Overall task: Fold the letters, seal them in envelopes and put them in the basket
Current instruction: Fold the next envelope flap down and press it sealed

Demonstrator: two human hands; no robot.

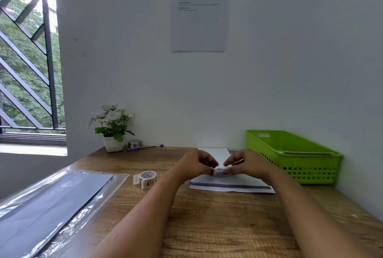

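Pinching with thumb and fingers, the left hand (199, 163) and the right hand (246, 162) hold a small strip of patterned sticky tape (220, 171) between them. Each hand has closed its fingertips on one end of the strip, and the other fingers curl loosely above. The strip is tiny and a bit blurry, so its pattern cannot be made out.

Right under the hands lies the flat white paper envelope with a dark band along its near edge (232, 185), on the brown wooden table (207, 216). Whether the strip touches the envelope cannot be told. Behind the envelope, partly hidden by the hands, sits a white sheet of paper (213, 153).

To the right of the envelope stands the bright green plastic basket with holes in its sides (294, 154), and a flat pale thing lies inside it. To the left of the envelope, near it, rests a round roll of patterned tape (146, 179). Further left is a dark sheet in a shiny clear plastic sleeve (51, 199). Far behind the envelope on the left stand a small white pot of white flowers (113, 129), another little tape roll (133, 143) and a blue pen (145, 147).
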